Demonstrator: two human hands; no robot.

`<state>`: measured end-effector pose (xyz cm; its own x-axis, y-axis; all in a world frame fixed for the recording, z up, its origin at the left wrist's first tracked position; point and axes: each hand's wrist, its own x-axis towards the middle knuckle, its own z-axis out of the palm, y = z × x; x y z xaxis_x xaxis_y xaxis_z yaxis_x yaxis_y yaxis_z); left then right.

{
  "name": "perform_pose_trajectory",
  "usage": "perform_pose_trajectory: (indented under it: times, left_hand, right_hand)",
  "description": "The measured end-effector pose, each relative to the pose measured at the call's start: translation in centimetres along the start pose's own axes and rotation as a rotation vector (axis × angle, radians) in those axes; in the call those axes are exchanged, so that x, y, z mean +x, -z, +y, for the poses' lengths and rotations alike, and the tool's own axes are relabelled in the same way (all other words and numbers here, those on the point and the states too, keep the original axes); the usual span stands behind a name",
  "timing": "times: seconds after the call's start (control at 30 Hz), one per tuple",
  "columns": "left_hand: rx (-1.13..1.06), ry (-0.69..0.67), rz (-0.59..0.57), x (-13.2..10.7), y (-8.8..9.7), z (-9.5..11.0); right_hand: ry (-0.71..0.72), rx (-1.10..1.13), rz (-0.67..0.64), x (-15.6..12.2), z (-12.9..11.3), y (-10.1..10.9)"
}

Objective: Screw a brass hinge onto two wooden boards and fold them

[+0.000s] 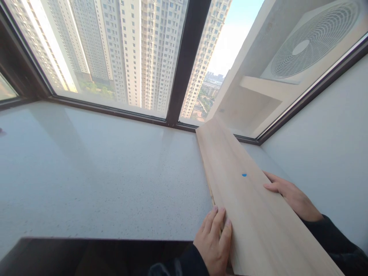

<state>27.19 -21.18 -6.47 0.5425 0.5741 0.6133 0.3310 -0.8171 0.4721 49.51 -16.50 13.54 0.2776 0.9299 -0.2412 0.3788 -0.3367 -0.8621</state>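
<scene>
A long pale wooden board lies on the white speckled windowsill, running from the window frame toward me along the right side. A small blue mark sits on its top face. My left hand presses its fingers against the board's left edge near the sill's front. My right hand rests on the board's right edge, fingers stretched along it. Both hands touch the board at its near end; neither is wrapped round it.
A white wall stands close on the right of the board. Dark window frames border the sill at the back, with an outdoor fan unit beyond the glass. A dark edge runs along the sill's front.
</scene>
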Motion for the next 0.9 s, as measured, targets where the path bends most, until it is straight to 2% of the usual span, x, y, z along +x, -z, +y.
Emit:
perform_pose_trajectory:
  times: [0.23, 0.3, 0.43, 0.5, 0.63, 0.77, 0.9]
  left_hand:
    - [-0.020, 0.021, -0.012, 0.6, 2.3, 0.6]
    - [-0.025, -0.003, -0.031, 0.8, 3.1, 0.6]
    - [-0.024, -0.020, -0.097, 1.2, 4.2, 0.7]
    - [-0.028, -0.011, -0.128, 1.4, 4.5, 0.8]
    - [-0.024, -0.003, -0.128, 1.5, 4.5, 0.9]
    - [-0.019, -0.012, -0.122, 1.1, 3.6, 0.6]
    - [-0.047, -0.051, -0.083, 0.4, 2.0, -0.2]
  right_hand:
    - [-0.140, 0.276, -0.046, 0.7, 3.1, 1.1]
    - [-0.146, 0.302, -0.045, 1.0, 3.4, 1.2]
    - [-0.138, 0.300, 0.047, 1.4, 3.7, 1.1]
    - [-0.136, 0.312, 0.026, 1.5, 4.2, 1.3]
    - [-0.137, 0.358, -0.076, 1.7, 5.5, 1.9]
    - [-0.144, 0.385, -0.053, 2.0, 6.4, 2.0]
    - [-0.115, 0.380, -0.032, 1.8, 6.8, 1.2]
